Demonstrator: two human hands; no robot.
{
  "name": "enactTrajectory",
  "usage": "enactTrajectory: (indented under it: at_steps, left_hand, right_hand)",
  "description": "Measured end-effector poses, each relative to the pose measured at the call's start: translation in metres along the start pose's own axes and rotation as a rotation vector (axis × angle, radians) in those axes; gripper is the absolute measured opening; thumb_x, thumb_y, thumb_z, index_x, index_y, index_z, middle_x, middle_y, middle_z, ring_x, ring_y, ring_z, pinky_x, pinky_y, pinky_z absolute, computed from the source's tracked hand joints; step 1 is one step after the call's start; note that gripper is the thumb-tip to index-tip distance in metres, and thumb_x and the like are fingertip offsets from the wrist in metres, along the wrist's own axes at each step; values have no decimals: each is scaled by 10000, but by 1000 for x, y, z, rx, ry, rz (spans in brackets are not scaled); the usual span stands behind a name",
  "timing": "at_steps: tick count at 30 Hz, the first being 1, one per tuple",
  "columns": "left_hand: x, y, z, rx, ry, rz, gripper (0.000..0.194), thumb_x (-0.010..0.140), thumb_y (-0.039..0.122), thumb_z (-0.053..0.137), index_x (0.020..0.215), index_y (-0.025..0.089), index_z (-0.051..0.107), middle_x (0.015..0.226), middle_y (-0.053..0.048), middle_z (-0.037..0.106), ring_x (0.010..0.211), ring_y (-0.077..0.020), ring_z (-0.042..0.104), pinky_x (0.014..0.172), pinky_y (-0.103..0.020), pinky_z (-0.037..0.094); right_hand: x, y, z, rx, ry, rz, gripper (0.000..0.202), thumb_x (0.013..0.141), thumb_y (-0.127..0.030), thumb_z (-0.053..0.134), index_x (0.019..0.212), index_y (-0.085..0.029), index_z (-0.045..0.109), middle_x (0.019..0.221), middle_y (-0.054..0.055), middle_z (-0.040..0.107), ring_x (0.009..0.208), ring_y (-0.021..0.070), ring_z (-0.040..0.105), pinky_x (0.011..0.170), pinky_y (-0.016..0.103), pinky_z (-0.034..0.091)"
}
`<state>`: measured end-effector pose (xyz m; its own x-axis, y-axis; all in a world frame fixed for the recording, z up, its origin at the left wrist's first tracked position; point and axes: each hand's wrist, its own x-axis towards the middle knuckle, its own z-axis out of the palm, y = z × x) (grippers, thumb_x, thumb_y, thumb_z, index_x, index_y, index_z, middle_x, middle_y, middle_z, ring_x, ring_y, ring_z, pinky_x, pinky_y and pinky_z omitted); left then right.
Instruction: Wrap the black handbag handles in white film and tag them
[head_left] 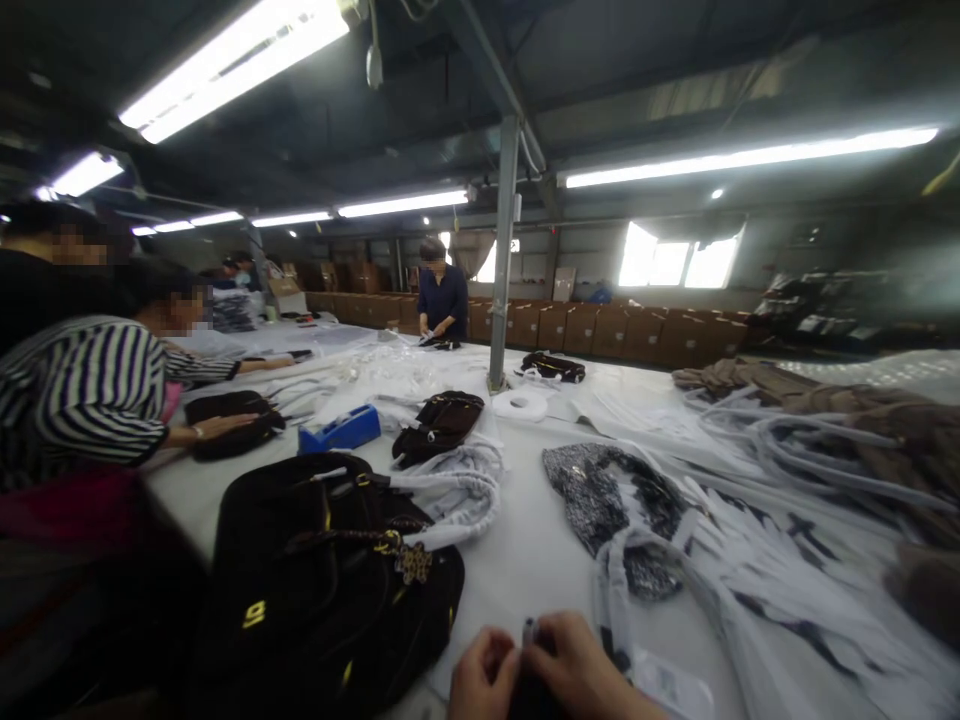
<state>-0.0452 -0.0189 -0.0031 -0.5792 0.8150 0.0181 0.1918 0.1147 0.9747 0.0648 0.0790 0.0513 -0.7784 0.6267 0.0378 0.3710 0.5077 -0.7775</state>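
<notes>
At the bottom centre my left hand [484, 675] and my right hand [574, 660] are close together, their fingers pinched around a small dark item [529, 632] with a greyish tip. Something dark hangs below it between the hands, cut off by the frame edge. Left of my hands lies a large dark bag [300, 580] with gold-coloured fittings, a flower-shaped charm [413, 564] and a white-wrapped handle [469, 510]. To the right is a grey speckled bag [592, 495] with white wrapping.
A blue tape dispenser [341, 430] and a smaller dark bag [442, 425] lie beyond the large bag. A metal post [502, 260] rises from the white table [517, 560]. Brown bags [847, 410] are piled right. A person in stripes [90, 390] leans in from the left; another stands behind.
</notes>
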Motion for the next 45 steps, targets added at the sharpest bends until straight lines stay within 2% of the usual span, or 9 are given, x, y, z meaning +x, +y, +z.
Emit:
enactTrajectory:
  at_steps: [5, 8, 17, 22, 26, 30, 33, 38, 45]
  left_hand:
    - [-15, 10, 0, 184, 112, 126, 249, 834, 399, 498, 847, 217, 667, 857, -79, 715, 821, -236, 647, 779, -319, 481]
    - [-15, 7, -1, 228, 90, 197, 265, 827, 373, 506, 888, 214, 709, 917, -109, 718, 900, -274, 634, 880, -378, 452]
    - [0, 26, -21, -72, -285, 71, 270, 815, 411, 568, 851, 180, 703, 833, -27, 703, 841, -204, 620, 767, -257, 460]
    - [0, 26, -24, -219, -384, -52, 318, 798, 445, 586, 806, 136, 663, 756, -12, 645, 756, -175, 564, 654, -234, 422]
    - [-1, 17, -14, -138, -264, -4, 315, 823, 448, 526, 743, 149, 586, 668, 20, 523, 690, -143, 487, 613, -217, 389]
    - [-1, 5, -2, 18, -64, 9, 278, 828, 407, 486, 664, 182, 484, 617, 41, 399, 625, -123, 420, 582, -214, 350]
    - [-1, 0, 2, 120, -6, 14, 273, 838, 403, 465, 667, 191, 480, 606, 45, 396, 601, -121, 418, 579, -218, 338]
    - [-6, 3, 1, 259, 20, 89, 255, 856, 379, 455, 715, 188, 549, 675, 12, 545, 669, -154, 522, 637, -243, 370]
    - [-7, 3, 5, 496, 101, 240, 230, 871, 285, 426, 705, 192, 555, 731, -39, 604, 746, -212, 564, 721, -340, 410]
  right_hand:
    - [-3, -8, -3, 61, -17, 38, 202, 710, -191, 507, 519, -133, 543, 478, -65, 353, 492, 80, 329, 449, 206, 218]
    - [-2, -7, 0, 55, -6, 53, 218, 714, -193, 516, 511, -124, 554, 475, -61, 361, 494, 79, 329, 454, 206, 217]
    - [2, -5, -15, 75, -150, -50, 136, 672, -131, 535, 577, -130, 633, 480, -64, 432, 500, 85, 361, 463, 196, 240]
    - [11, 0, -18, 93, -212, -102, 104, 670, -140, 594, 595, -126, 665, 481, -67, 452, 503, 82, 380, 472, 185, 273]
    - [20, 7, -19, 107, -185, -95, 150, 714, -223, 619, 607, -134, 675, 488, -54, 500, 505, 96, 438, 481, 184, 325]
    - [10, 7, -33, 59, 96, -9, 323, 874, -282, 402, 840, -124, 682, 657, 28, 617, 623, 153, 544, 622, 249, 418]
    - [-8, -1, -37, 64, 216, 39, 321, 868, -229, 378, 1049, -122, 621, 765, 57, 665, 679, 171, 592, 676, 273, 450]
    - [-18, -16, -12, 108, 88, 48, 366, 785, -91, 411, 1100, -81, 598, 811, 79, 705, 708, 170, 640, 698, 256, 477]
    - [6, -14, 2, 137, 28, 133, 342, 668, -45, 516, 976, -75, 661, 584, 19, 643, 557, 154, 586, 529, 215, 409]
